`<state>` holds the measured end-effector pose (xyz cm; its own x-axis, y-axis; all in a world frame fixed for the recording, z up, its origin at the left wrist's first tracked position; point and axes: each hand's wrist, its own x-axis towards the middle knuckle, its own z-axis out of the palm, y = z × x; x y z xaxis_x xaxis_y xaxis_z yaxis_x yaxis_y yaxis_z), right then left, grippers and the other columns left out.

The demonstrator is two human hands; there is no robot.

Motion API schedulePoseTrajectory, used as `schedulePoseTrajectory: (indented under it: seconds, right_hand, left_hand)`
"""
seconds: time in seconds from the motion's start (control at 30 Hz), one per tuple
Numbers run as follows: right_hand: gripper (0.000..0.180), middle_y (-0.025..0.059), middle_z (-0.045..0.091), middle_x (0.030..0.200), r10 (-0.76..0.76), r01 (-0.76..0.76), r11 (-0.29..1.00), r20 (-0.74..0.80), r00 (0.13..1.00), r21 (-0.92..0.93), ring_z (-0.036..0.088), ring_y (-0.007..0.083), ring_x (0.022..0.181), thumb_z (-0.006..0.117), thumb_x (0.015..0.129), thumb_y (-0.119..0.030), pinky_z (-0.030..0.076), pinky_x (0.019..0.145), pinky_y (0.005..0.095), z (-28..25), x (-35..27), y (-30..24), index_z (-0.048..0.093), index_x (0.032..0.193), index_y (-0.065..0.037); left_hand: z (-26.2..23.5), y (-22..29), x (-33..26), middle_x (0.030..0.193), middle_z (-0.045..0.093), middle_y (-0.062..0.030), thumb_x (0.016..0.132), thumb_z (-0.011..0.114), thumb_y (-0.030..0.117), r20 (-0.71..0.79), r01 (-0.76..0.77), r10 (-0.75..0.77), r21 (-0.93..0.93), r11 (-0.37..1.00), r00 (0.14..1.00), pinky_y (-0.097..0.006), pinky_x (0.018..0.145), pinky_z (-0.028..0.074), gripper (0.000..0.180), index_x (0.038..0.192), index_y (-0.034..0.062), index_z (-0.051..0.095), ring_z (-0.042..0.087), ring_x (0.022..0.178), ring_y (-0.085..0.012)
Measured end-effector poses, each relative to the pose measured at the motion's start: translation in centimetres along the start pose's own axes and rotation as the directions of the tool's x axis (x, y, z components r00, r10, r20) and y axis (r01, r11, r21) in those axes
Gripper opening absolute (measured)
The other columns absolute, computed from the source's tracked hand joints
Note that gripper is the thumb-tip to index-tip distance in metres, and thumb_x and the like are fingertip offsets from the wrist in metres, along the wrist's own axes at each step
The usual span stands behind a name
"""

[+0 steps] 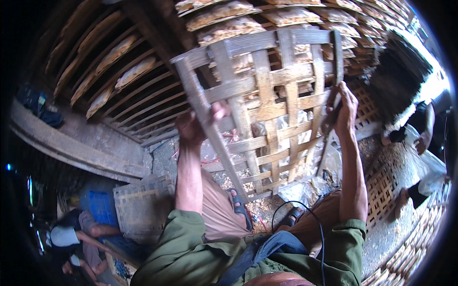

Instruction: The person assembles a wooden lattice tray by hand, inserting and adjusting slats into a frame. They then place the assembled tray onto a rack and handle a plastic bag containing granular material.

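Observation:
A woven bamboo tray (291, 89) with wide flat slats and open squares stands tilted in front of me, held up between both hands. My left hand (194, 125) is closed around its left rim, fingers curling over the edge. Along the opposite rim my right hand (346, 110) grips the frame, with its fingers partly hidden behind the edge. No load lies on the tray, and the floor shows through its gaps.
Stacked racks of filled trays (229, 29) rise at the far side. Slatted shelves (143, 112) stand at left, near a leaning woven panel (143, 206) and a blue crate (102, 208). People sit at lower left and work at right. Clear plastic (301, 191) lies by my feet.

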<state>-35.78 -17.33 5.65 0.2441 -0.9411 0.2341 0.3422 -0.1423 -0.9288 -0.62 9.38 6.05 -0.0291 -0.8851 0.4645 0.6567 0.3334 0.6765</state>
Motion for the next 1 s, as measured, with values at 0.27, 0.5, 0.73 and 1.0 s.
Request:
schedulePoseTrajectory:
  seconds: [0.27,0.5,0.73,1.0]
  right_hand:
    - [0.057,-0.0019,0.069,0.086,0.068,-0.062,0.997,0.197,0.978,-0.040,0.057,0.0071,0.067,0.057,0.112,-0.060,0.041,0.060,0.0259,-1.4,-0.4,-0.5,0.075,0.114,-0.006]
    - [0.037,-0.0015,0.068,0.083,0.055,-0.056,0.998,0.030,0.998,0.035,0.057,0.0080,0.065,0.067,0.111,-0.048,0.046,0.059,0.0264,-2.7,0.6,-0.8,0.072,0.103,-0.013]
    - [0.037,-0.0034,0.061,0.076,-0.038,0.041,0.996,0.040,0.998,-0.078,0.054,0.0064,0.064,0.071,0.110,-0.045,0.045,0.059,0.0264,-2.9,-0.4,-0.4,0.069,0.095,-0.012]
    - [0.023,0.0037,0.070,0.085,-0.182,0.200,0.918,0.083,0.980,-0.343,0.065,0.0141,0.072,0.070,0.108,-0.027,0.057,0.062,0.0362,4.3,-10.9,1.8,0.070,0.105,-0.004]
  left_hand:
    - [0.4,-1.7,0.6,0.098,0.067,0.0000,0.089,0.092,0.048,-0.045,-0.090,0.094,0.087,0.992,0.995,-0.032,0.083,0.037,0.047,0.109,0.0096,0.074,0.060,0.093,-0.0112]
    - [2.2,-1.5,2.8,0.101,0.070,0.0010,0.101,0.084,0.036,-0.534,-0.029,0.113,0.163,0.986,0.838,-0.025,0.076,0.061,0.033,0.121,0.0125,0.073,0.066,0.095,-0.0073]
    - [0.8,-4.8,4.1,0.109,0.079,-0.0021,0.107,0.077,0.021,-0.432,0.264,0.274,0.834,0.484,0.859,-0.024,0.078,0.059,0.022,0.124,0.0070,0.077,0.074,0.096,-0.0092]
    - [8.2,-10.6,4.7,0.157,0.049,-0.0316,0.089,0.091,0.053,-0.245,0.171,0.059,0.811,0.559,0.968,-0.044,0.099,0.065,0.116,0.171,0.0015,0.027,0.066,0.133,-0.0385]
